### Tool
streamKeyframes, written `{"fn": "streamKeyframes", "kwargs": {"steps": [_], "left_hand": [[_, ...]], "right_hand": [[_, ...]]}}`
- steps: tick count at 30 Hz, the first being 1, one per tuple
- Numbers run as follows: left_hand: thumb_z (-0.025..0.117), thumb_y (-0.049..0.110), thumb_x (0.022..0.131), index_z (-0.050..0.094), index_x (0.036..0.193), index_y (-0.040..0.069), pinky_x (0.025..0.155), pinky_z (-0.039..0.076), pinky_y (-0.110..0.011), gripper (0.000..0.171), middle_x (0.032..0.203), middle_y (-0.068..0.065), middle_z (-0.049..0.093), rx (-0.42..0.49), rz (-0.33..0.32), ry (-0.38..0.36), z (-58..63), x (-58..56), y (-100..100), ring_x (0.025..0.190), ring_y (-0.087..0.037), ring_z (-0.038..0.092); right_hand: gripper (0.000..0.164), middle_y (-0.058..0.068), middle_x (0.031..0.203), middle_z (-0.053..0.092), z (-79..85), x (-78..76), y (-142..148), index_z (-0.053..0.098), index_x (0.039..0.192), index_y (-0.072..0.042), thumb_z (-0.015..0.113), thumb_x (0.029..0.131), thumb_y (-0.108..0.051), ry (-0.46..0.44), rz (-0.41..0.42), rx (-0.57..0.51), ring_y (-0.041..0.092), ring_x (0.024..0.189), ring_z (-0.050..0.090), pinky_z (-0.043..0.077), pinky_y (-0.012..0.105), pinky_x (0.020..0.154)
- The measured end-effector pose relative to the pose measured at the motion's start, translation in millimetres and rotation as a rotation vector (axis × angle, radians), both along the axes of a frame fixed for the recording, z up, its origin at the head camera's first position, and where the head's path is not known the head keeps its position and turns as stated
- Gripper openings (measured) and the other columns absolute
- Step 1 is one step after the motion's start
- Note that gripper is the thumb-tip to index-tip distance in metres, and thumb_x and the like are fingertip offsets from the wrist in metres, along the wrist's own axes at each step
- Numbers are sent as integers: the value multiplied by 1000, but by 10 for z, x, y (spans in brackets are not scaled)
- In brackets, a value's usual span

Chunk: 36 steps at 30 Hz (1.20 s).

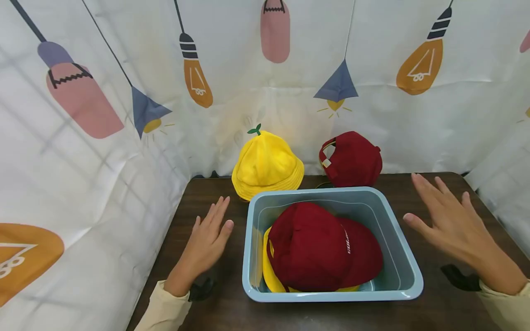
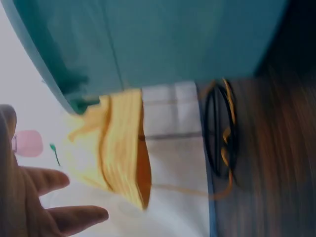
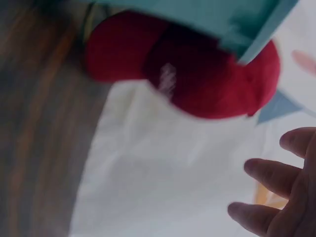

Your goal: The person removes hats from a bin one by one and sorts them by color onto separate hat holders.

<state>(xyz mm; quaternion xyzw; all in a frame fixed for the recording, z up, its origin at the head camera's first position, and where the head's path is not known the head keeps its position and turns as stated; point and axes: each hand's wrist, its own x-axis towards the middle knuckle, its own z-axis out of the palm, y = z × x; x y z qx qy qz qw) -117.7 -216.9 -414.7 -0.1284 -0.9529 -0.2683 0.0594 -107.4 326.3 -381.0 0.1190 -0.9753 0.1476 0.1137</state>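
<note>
A light blue plastic bin [image 1: 331, 296] stands on the dark wooden table, between my two hands. Inside it lies a dark red baseball cap [image 1: 314, 248] with white lettering, on top of a yellow hat [image 1: 271, 271] that is mostly covered. To the left of the bin my left hand [image 1: 204, 246] hovers with fingers spread and holds nothing. My right hand [image 1: 455, 225] is held up on the other side, its fingers apart and nothing in them. Both hands are clear of the bin walls; the left and right wrist views show bare fingertips.
Behind the bin are a yellow bucket hat [image 1: 267, 163] with a green sprout on top and a second red cap [image 1: 354, 158]. A black and yellow cord [image 2: 227, 133] lies near the bin. A white printed curtain [image 1: 232, 55] hangs around the table [image 1: 207, 303].
</note>
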Motion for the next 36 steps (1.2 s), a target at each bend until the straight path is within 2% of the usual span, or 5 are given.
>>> {"fn": "streamKeyframes", "kwargs": {"steps": [5, 9, 13, 23, 36], "left_hand": [[45, 34, 110, 20, 164, 27, 116, 36, -60, 60, 166, -6, 34, 226, -99, 15, 63, 37, 147, 148, -33, 41], [46, 29, 110, 15, 164, 32, 106, 48, -54, 62, 162, -10, 41, 336, -159, -28, 92, 66, 256, 138, -35, 54], [45, 29, 110, 12, 164, 35, 102, 53, -54, 63, 160, -10, 43, 402, -191, -104, 104, 82, 336, 132, -32, 60], [46, 29, 110, 12, 165, 29, 102, 53, -56, 65, 165, -5, 36, 425, -243, -191, 56, 78, 443, 136, -33, 54], [46, 36, 109, 12, 164, 37, 97, 56, -54, 65, 167, -2, 30, 461, -246, -270, 11, 102, 497, 140, -36, 50]], "right_hand": [[91, 13, 163, 38, 278, 4, -322, 15, 165, -29, 68, 94, -44, 19, 104, -25, 39, 148, 37, 28, 75, 111], [94, 8, 151, 56, 478, 22, -602, 15, 165, -29, 71, 92, -46, 22, 194, 25, 30, 119, 63, 54, 55, 80], [95, 3, 135, 67, 602, 3, -860, 13, 165, -32, 69, 92, -53, -39, 281, 60, 19, 101, 68, 57, 45, 73], [85, -7, 119, 70, 589, -104, -1379, 30, 161, -40, 58, 89, -75, -53, 459, 182, 12, 104, 64, 59, 42, 85], [84, -12, 96, 53, 479, -234, -1912, 45, 152, -46, 49, 80, -89, -116, 577, 191, 4, 88, 45, 40, 32, 76]]}}
